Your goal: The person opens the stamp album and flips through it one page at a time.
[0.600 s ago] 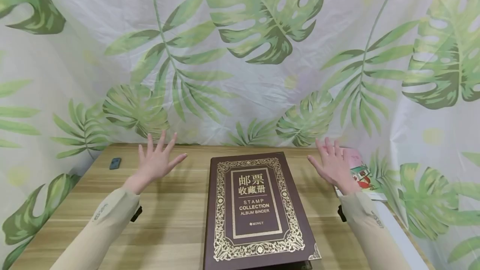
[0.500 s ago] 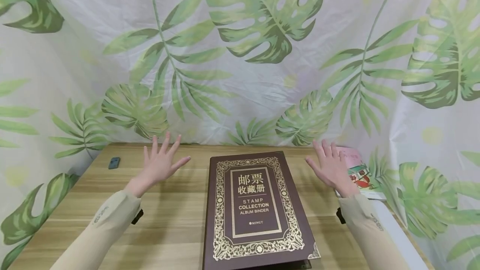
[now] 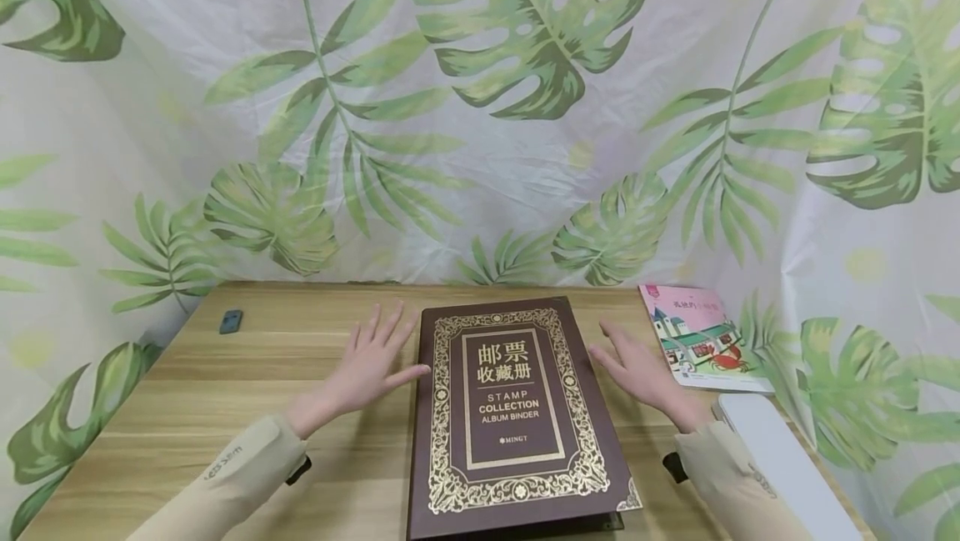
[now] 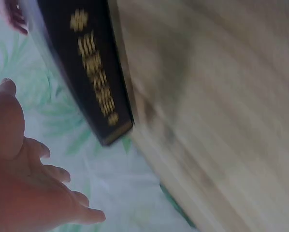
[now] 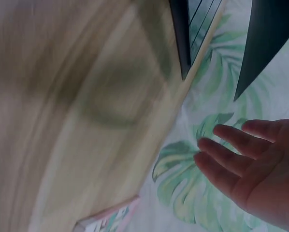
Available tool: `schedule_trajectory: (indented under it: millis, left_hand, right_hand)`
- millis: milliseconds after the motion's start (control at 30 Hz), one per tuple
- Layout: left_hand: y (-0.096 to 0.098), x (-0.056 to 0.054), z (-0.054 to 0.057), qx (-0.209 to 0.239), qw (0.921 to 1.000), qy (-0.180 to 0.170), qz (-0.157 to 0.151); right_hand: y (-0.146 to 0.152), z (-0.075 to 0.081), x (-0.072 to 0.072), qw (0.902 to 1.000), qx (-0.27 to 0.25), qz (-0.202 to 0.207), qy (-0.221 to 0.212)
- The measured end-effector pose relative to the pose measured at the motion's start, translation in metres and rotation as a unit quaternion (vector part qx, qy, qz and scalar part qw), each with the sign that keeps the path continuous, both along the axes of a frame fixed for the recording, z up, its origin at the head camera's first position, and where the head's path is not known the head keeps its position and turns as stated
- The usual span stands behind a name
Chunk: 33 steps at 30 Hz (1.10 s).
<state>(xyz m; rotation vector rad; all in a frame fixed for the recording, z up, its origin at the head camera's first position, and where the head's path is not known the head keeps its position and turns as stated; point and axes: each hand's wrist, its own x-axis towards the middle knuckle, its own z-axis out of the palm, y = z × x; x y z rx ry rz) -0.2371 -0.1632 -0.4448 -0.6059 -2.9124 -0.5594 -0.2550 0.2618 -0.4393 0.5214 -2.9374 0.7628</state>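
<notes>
A dark maroon stamp album (image 3: 517, 408) with a gold ornate border lies closed on the wooden table, its title facing up. In the head view my left hand (image 3: 367, 366) hovers by the album's left edge, fingers spread, the thumb close to the cover. My right hand (image 3: 641, 370) is held beside the right edge with its fingers extended. Neither hand holds anything. The left wrist view shows the album's spine (image 4: 93, 67) with gold lettering, beyond the left hand (image 4: 28, 179). In the right wrist view the right hand (image 5: 260, 159) sits apart from the album's open-sided edge (image 5: 180, 38).
A pink picture booklet (image 3: 705, 337) lies at the table's back right. Nearer me, a long white object (image 3: 787, 466) runs along the right edge, partly behind my sleeve. A small dark blue item (image 3: 231, 322) rests at the back left. A leaf-printed curtain (image 3: 480, 107) hangs behind the table (image 3: 172, 433).
Both hands have come inward and lower, toward the two sides of the album. The booklet, partly covered before by the right hand, now shows fully. The album stays in place.
</notes>
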Motion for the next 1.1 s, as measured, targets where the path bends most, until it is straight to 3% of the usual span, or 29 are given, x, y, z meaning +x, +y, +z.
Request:
schedule_trajectory:
  millis: [300,433,600,767,933,1100]
  left_hand:
    - [0.023,0.023,-0.012,-0.005,0.9977,0.010,-0.066]
    - [0.028,0.028,-0.015,-0.007,0.9952,0.003,-0.098]
    - [0.029,0.033,-0.016,-0.004,0.9907,-0.014,-0.135]
    - [0.026,0.036,-0.015,0.031,0.9885,-0.041,-0.142]
    - [0.019,0.038,-0.013,0.070,0.9852,-0.064,-0.143]
    - [0.015,0.042,-0.003,0.116,0.9780,-0.113,-0.132]
  right_hand:
    - [-0.016,-0.002,0.011,0.9971,-0.052,0.004,-0.055]
    - [-0.017,-0.001,0.015,0.9896,-0.104,0.009,-0.099]
    - [-0.016,0.006,0.016,0.9644,-0.204,0.018,-0.167]
    - [-0.022,0.023,0.016,0.9421,-0.264,0.033,-0.205]
    - [-0.034,0.042,0.016,0.9234,-0.313,0.057,-0.214]
    - [-0.053,0.060,0.018,0.9044,-0.368,0.095,-0.194]
